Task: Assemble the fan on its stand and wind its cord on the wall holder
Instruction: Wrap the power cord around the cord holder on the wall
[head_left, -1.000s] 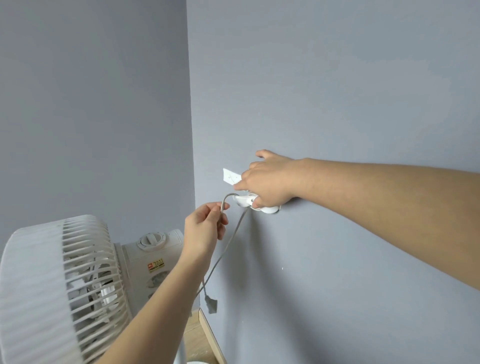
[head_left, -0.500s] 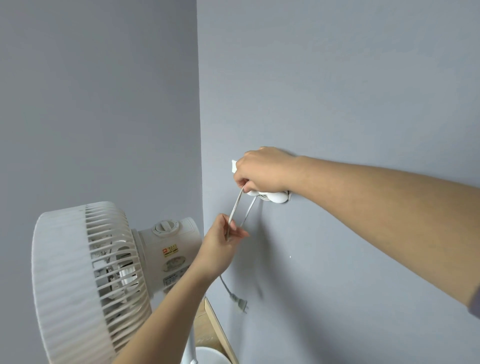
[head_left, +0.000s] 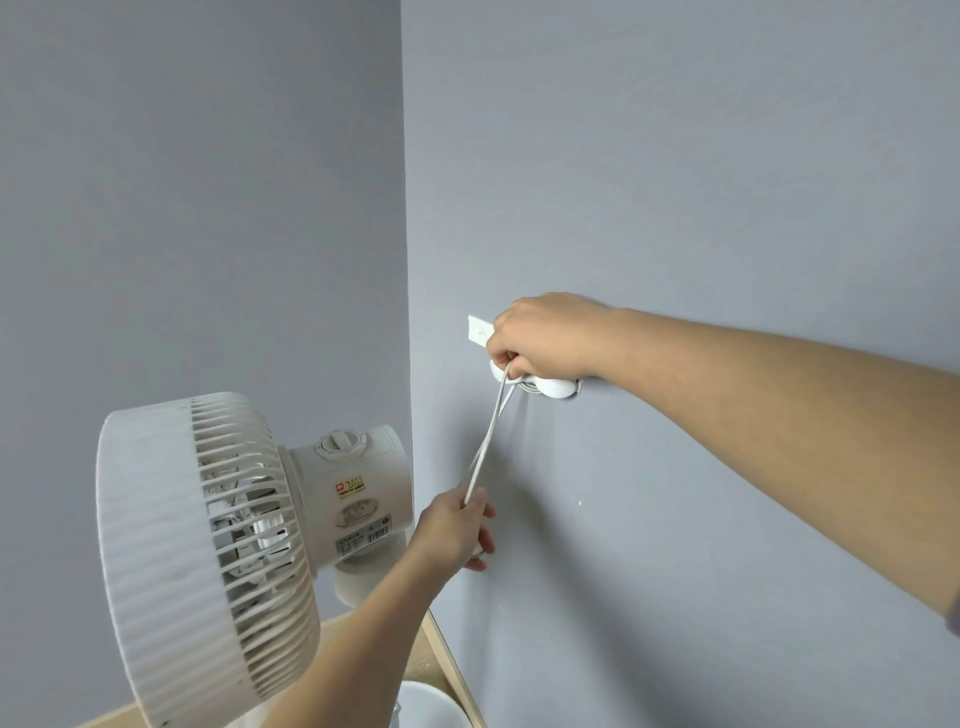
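Note:
A white fan (head_left: 208, 551) with a ribbed grille and a dial on its motor housing stands at lower left, close to the wall corner. A white cord holder (head_left: 553, 387) is fixed to the grey wall, with turns of cord wound on it. My right hand (head_left: 545, 338) covers the holder's upper part and pinches the grey cord (head_left: 488, 441) at its left end. The cord runs taut, doubled, down to my left hand (head_left: 457, 530), which pinches it in its fingertips. The plug is hidden behind my left hand.
A small white plate (head_left: 479, 331) is on the wall left of the holder. A wooden skirting edge (head_left: 447, 660) runs along the wall's foot. The fan's round white base (head_left: 431, 706) shows at the bottom, on a wooden floor.
My left hand has dropped lower and pulled the cord straight and taut from the holder. The dangling plug has gone out of sight. The view has shifted, so the fan shows more fully.

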